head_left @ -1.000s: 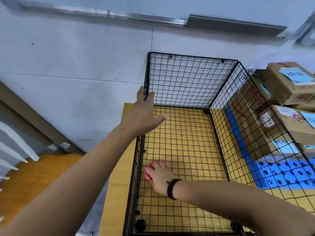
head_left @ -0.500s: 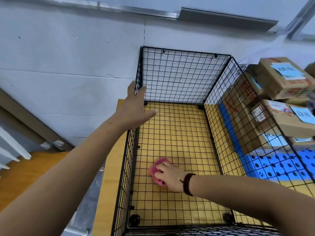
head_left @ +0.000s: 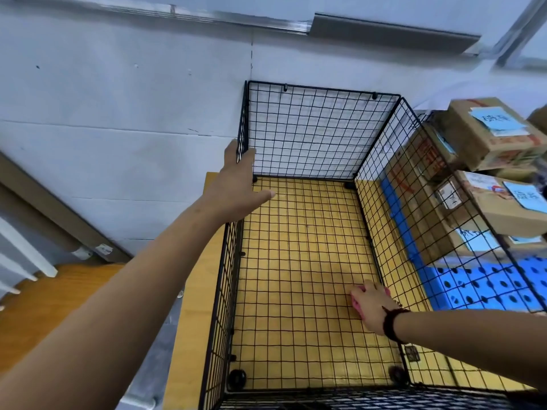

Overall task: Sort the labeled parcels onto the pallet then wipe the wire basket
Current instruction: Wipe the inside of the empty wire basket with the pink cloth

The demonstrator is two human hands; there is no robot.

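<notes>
A black wire basket (head_left: 307, 128) stands on a yellow tabletop, with nothing in it but my right hand. My left hand (head_left: 239, 184) rests on the top of its left wall near the far corner, fingers straight. My right hand (head_left: 371, 306) is inside, pressing a pink cloth (head_left: 356, 303) flat against the wire floor close to the right wall. The cloth is mostly hidden under my fingers. Several cardboard parcels (head_left: 485, 131) with blue labels are stacked on a blue pallet (head_left: 485, 285) to the right of the basket.
A pale wall (head_left: 118, 99) runs right behind the basket. The yellow tabletop (head_left: 192, 321) shows as a narrow strip to the basket's left, with a wooden floor (head_left: 53, 300) below it. A white rail (head_left: 23, 250) stands at the far left.
My right hand has slid the pink cloth across the basket floor from the left wall to the right wall. My left hand has stayed on the left wall's top edge.
</notes>
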